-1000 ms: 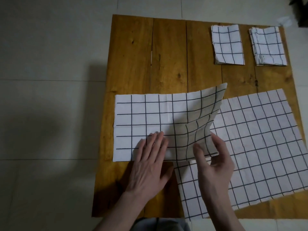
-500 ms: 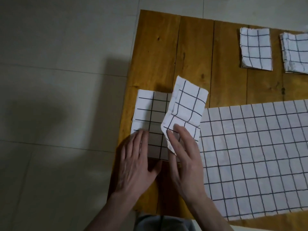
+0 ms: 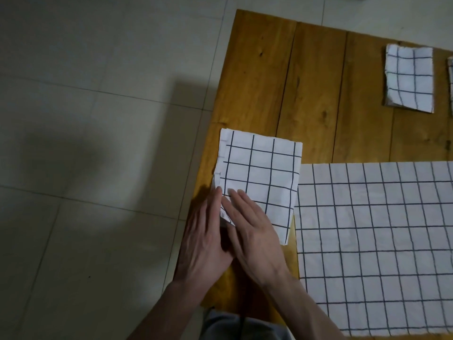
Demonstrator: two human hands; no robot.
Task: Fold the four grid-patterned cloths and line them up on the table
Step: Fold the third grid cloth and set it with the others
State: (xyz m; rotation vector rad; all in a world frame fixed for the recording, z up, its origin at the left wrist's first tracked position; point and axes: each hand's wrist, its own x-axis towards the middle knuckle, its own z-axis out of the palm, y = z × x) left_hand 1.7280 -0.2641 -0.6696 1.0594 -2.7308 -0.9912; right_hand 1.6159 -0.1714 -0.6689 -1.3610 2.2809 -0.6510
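Note:
A white cloth with a black grid, folded into a small rectangle (image 3: 261, 177), lies at the left edge of the wooden table (image 3: 264, 77). My right hand (image 3: 255, 231) lies flat on its near left corner, fingers straight. My left hand (image 3: 204, 238) rests beside it at the cloth's left edge, fingers straight, touching the corner. An unfolded grid cloth (image 3: 377, 244) is spread flat just to the right. A folded cloth (image 3: 409, 78) sits at the far right, and the edge of another folded cloth (image 3: 450, 84) shows at the frame border.
The table is low, with pale floor tiles (image 3: 98, 143) to its left and beyond it. The table's left edge runs right by my left hand. Bare wood lies between the near cloths and the far folded ones.
My right hand brought the raised half of the cloth down onto the rest, finishing a fold. Both hands now lie on the near left corner. The view has shifted left.

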